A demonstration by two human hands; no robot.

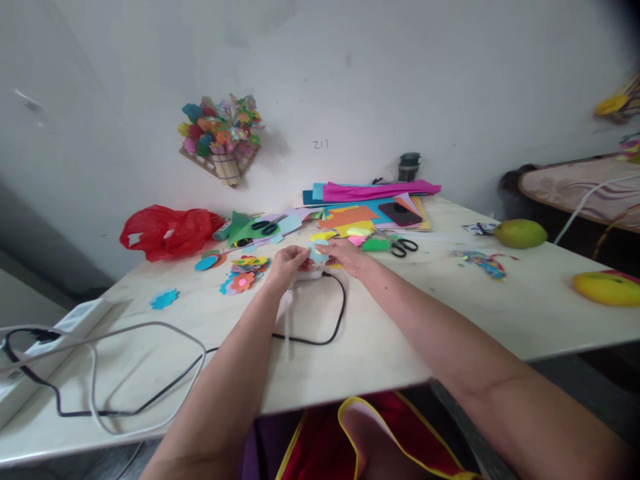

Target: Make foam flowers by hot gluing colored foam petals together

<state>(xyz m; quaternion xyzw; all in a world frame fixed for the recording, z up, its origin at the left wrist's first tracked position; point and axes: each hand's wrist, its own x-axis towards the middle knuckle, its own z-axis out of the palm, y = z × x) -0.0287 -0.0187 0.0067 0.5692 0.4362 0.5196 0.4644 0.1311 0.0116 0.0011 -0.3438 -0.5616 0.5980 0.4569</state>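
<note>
A pale blue paper flower [319, 251] is held up over the middle of the table between both hands. My left hand [293, 262] pinches its left side, and my right hand [347, 257] grips the right side. A small yellowish spot shows at its centre. Just below the hands lies a white hot glue gun [309, 275], partly covered by them, with a clear glue stick [287, 327] pointing toward me and a black cord. Left of the hands is a pile of colourful paper flowers [243, 280]. Black-handled scissors [400, 248] rest on the right.
A white power strip [65, 340] and looping cables [150, 325] occupy the left. Behind are a red plastic bag [167, 232], coloured sheets [350, 217], a second pair of scissors [265, 227] and a phone [400, 213]. Two mangoes, one green [521, 233], one yellow [607, 288], sit right.
</note>
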